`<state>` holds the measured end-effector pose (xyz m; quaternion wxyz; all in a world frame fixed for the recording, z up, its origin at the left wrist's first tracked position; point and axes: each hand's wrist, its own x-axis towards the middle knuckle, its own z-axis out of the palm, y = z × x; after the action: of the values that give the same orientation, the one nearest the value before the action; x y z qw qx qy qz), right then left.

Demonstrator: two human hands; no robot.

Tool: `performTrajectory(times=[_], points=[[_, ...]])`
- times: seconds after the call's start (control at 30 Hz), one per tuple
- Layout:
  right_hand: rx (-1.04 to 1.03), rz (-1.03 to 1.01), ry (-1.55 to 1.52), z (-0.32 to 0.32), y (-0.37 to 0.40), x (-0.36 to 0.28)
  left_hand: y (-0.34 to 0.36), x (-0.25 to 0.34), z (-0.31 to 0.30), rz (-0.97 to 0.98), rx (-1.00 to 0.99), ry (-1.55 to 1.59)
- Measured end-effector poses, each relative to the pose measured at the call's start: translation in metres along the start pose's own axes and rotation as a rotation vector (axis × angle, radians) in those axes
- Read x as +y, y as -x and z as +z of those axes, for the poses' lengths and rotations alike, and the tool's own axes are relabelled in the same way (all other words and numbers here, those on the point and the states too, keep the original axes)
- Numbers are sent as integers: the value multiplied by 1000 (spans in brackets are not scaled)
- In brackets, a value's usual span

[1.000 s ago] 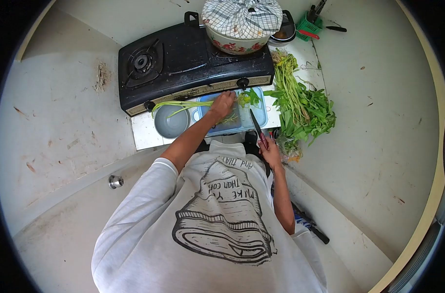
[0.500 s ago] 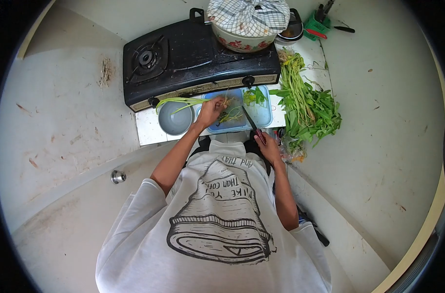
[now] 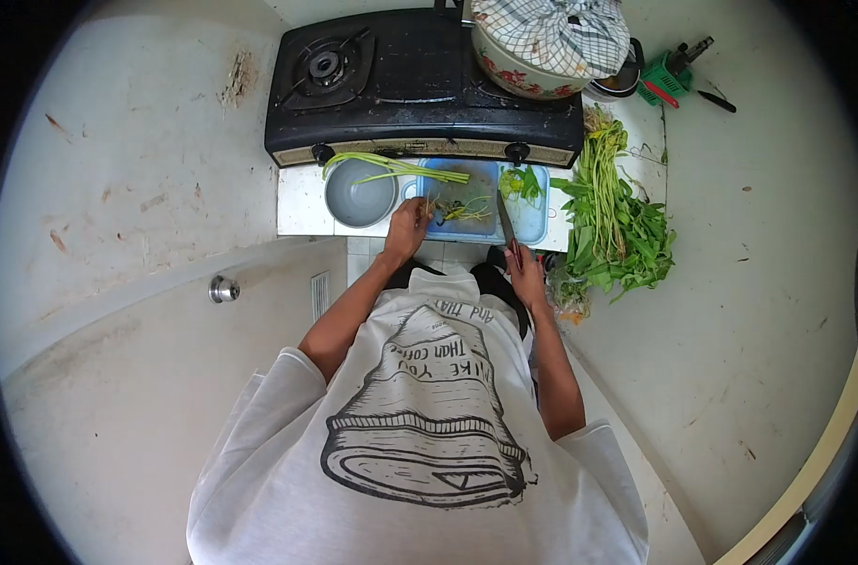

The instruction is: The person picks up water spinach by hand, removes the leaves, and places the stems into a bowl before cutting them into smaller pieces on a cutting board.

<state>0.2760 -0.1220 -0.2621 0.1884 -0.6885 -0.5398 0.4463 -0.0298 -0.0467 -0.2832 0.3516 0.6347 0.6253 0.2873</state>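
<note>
green stems lie lengthwise across the far side of the grey bowl, their right ends reaching over the far part of the blue tray. in the darker left section of the tray, rooty trimmings are scattered; in the lighter right section, leaf pieces form a small heap.

the knife slants over the tray between these two groups, blade pointing away from the person. its handle is clamped in the right hand, the fingers closed round it at the near edge. the left hand is at the tray's left edge, next to the trimmings, fingertips drawn close; whether they pinch anything cannot be told.

tray and bowl stand side by side on the white counter. to the right lies a large leafy bundle, stems toward the wall, with a plastic bag just beside its near end. behind the tray is a black stove, bearing on its right a flowered pot topped by a checked cloth. at the far right corner, a green basket contains dark-handled utensils.
</note>
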Motion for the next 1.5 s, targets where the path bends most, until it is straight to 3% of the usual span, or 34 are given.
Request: performTrajectory(times=[0.13,0.27,0.47,0.77,1.07,1.5], points=[[-30,-5,20,-1,-7,-2,1,-1,3,-51,12,39],[7,-77,192,10,-15,1,-1,0,8,27,32,-25],[-100,-117,259,39,-23,4,-3,13,12,41,-15,-6],[-75,-116,197,70,-18,-5,2,22,23,204,-22,-97],[-28,-86,169,105,-19,-7,6,34,15,228,-185,-142],[-112,-163,-41,99,-15,-28,-1,27,17,327,-210,-183]])
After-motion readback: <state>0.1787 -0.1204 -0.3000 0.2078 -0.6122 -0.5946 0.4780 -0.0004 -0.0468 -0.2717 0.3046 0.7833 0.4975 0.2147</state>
